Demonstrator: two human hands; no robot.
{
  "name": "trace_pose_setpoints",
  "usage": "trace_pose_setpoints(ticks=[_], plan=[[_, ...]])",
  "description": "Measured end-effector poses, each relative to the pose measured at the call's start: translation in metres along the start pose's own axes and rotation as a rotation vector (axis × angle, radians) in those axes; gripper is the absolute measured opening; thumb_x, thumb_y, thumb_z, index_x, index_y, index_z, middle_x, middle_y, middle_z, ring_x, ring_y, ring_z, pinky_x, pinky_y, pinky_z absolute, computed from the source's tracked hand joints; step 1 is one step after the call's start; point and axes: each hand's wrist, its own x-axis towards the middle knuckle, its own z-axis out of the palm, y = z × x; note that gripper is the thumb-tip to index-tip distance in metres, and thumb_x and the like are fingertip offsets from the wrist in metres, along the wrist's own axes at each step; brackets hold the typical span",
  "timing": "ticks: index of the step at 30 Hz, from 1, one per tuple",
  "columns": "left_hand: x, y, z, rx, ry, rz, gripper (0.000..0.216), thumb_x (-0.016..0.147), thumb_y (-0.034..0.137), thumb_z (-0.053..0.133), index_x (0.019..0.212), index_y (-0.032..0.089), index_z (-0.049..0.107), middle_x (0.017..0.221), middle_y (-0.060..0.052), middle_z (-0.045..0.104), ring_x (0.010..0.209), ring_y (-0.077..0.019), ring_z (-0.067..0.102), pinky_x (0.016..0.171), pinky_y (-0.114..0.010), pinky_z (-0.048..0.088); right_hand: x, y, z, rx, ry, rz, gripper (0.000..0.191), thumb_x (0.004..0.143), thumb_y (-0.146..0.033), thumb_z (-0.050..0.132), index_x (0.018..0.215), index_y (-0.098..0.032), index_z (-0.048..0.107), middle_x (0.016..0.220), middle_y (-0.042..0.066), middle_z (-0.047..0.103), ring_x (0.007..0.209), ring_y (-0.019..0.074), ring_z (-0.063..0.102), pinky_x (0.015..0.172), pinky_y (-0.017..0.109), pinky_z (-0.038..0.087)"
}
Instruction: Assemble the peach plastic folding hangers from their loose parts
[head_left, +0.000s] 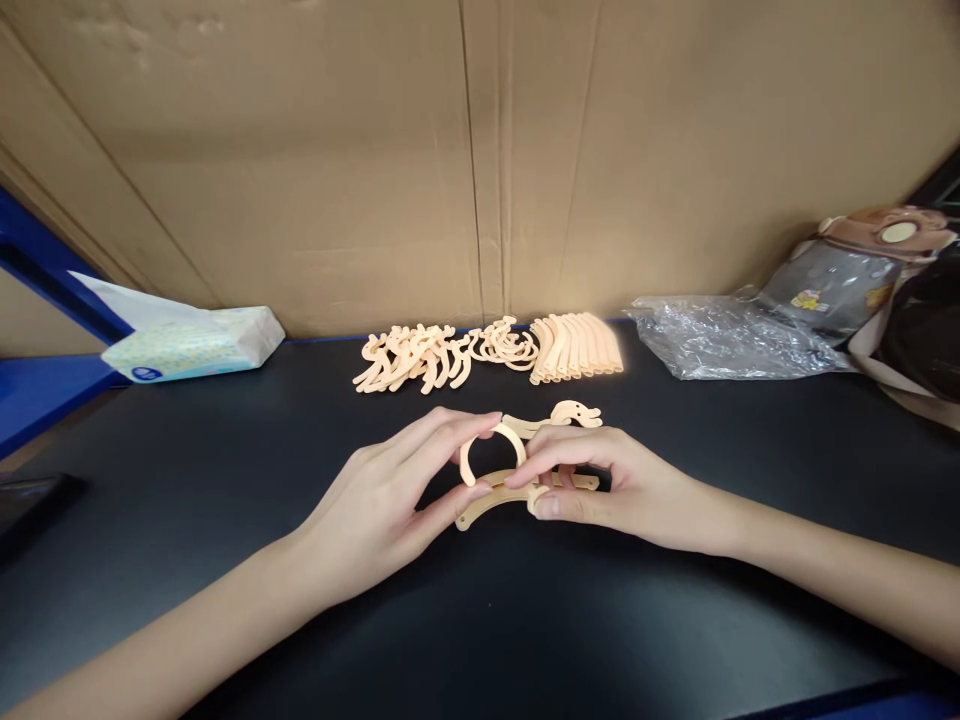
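Note:
Between my hands is a curved, hook-shaped beige plastic piece, its open arc facing down. My left hand pinches the arc's left side between thumb and fingers. My right hand is closed on the piece's right end, with the thumb below and the forefinger against it. Just beneath, a long curved beige strip with holes at its ends lies on the black table, partly covered by my fingers. Behind my right hand rests another beige part with a wavy, dotted end.
At the back lie a heap of curved beige pieces, some hooked pieces and a neat row of curved strips. A tissue pack is at left; a clear plastic bag and a bottle are at right. Cardboard stands behind.

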Motion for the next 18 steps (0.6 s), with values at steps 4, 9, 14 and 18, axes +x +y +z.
trace_pose_setpoints(ticks=[4, 9, 14, 18], plan=[[0.001, 0.002, 0.001, 0.001, -0.02, 0.019, 0.041, 0.101, 0.03, 0.041, 0.142, 0.028, 0.036, 0.124, -0.007, 0.059, 0.088, -0.0146, 0.064, 0.072, -0.024, 0.055, 0.001, -0.001, 0.001, 0.074, 0.01, 0.007, 0.017, 0.092, -0.027, 0.059, 0.101, -0.02, 0.072, 0.081, 0.001, 0.07, 0.078, 0.0133, 0.061, 0.073, 0.029, 0.048], [0.002, 0.001, 0.002, 0.025, -0.013, 0.028, 0.041, 0.101, 0.03, 0.044, 0.141, 0.028, 0.037, 0.123, -0.003, 0.058, 0.092, -0.0123, 0.063, 0.075, -0.02, 0.053, 0.001, 0.003, 0.0, 0.166, 0.084, 0.075, 0.015, 0.087, -0.03, 0.066, 0.095, -0.022, 0.076, 0.077, 0.0, 0.07, 0.071, 0.0123, 0.062, 0.064, 0.026, 0.047], [0.002, -0.003, 0.001, 0.087, 0.032, 0.008, 0.039, 0.099, 0.027, 0.048, 0.137, 0.024, 0.042, 0.12, -0.004, 0.06, 0.094, -0.0127, 0.063, 0.076, -0.02, 0.053, 0.003, 0.008, -0.004, 0.222, 0.204, 0.12, 0.016, 0.083, -0.033, 0.07, 0.093, -0.022, 0.076, 0.087, 0.001, 0.07, 0.076, 0.0113, 0.063, 0.068, 0.024, 0.048], [0.001, -0.006, -0.001, 0.164, 0.032, 0.079, 0.033, 0.098, 0.025, 0.048, 0.131, 0.021, 0.046, 0.118, -0.006, 0.062, 0.098, -0.0154, 0.063, 0.079, -0.024, 0.052, 0.006, 0.01, -0.005, 0.245, 0.308, 0.127, 0.014, 0.082, -0.032, 0.071, 0.089, -0.021, 0.073, 0.083, 0.0, 0.071, 0.072, 0.0115, 0.064, 0.07, 0.026, 0.05]])
